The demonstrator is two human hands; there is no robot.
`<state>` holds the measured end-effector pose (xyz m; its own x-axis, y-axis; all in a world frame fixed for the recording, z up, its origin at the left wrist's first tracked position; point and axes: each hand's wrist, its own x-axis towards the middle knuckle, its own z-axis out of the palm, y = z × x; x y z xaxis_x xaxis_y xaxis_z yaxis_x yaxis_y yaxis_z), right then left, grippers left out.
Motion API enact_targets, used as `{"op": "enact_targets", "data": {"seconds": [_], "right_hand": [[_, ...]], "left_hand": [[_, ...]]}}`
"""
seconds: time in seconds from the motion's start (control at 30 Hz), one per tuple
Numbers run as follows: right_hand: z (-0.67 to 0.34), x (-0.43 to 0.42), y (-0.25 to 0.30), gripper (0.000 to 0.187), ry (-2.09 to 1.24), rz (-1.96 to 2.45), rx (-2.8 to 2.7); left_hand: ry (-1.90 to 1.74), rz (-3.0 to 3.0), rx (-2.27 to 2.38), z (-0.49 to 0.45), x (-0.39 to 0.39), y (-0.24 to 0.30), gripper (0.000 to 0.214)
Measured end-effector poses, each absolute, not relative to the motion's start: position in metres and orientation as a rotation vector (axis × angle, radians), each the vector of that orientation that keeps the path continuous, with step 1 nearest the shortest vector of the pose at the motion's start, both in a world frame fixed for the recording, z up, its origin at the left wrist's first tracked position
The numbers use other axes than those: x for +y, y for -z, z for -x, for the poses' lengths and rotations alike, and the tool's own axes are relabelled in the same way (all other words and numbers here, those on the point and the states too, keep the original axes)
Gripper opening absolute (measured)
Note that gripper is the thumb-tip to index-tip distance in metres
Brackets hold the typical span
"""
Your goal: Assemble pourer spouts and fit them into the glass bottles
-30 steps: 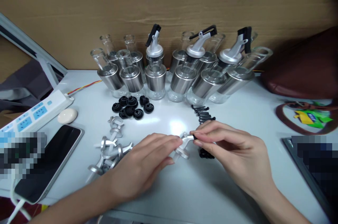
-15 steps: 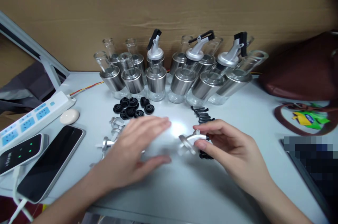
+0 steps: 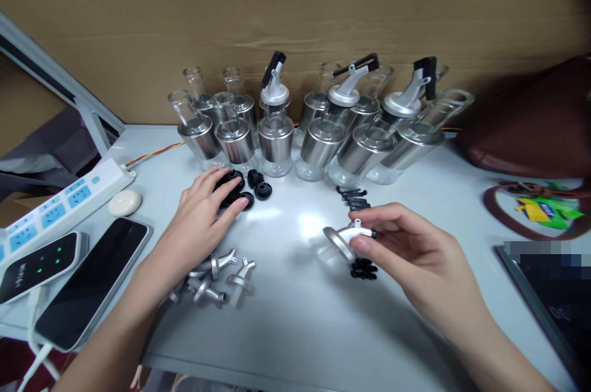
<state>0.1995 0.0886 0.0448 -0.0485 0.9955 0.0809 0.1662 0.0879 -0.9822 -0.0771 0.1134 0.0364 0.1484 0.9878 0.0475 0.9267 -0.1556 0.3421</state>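
Observation:
My right hand (image 3: 406, 250) pinches a silver pour spout (image 3: 344, 237) just above the table, its round base turned to the left. My left hand (image 3: 201, 220) lies on the pile of black rubber stoppers (image 3: 252, 188) with its fingers curled over some of them; whether it holds one is hidden. Loose silver spouts (image 3: 217, 275) lie under my left wrist. Small black lever caps lie in two groups, one behind my right hand (image 3: 353, 197) and one beneath it (image 3: 363, 269).
Several glass and steel bottles (image 3: 276, 140) stand in rows at the back, three fitted with spouts. A power strip (image 3: 64, 202), a white oval object (image 3: 124, 202), a phone (image 3: 92, 281) and a small device (image 3: 34, 266) lie left. A brown bag (image 3: 535, 127) sits right.
My left hand let go of the spout and moved back and left onto the black stoppers. My right hand kept the spout and lifted it slightly.

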Motion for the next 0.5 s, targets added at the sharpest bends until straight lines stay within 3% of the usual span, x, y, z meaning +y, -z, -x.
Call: {"op": "enact_targets", "data": {"seconds": [0.27,0.43,0.5], "right_hand": [[-0.2,0.09,-0.047,0.014,-1.057,1.242,-1.412],[-0.2,0.09,-0.045,0.015,-1.043,1.231,-1.381],[-0.2,0.09,-0.044,0.016,-1.03,1.23,-1.371]], "left_hand": [[-0.603,-2.256,1.801,0.073,0.11,-0.042,0.043],[-1.006,-2.421,1.651,0.067,0.103,-0.047,0.013],[-1.155,-2.468,1.579,0.063,0.097,-0.052,0.016]]}}
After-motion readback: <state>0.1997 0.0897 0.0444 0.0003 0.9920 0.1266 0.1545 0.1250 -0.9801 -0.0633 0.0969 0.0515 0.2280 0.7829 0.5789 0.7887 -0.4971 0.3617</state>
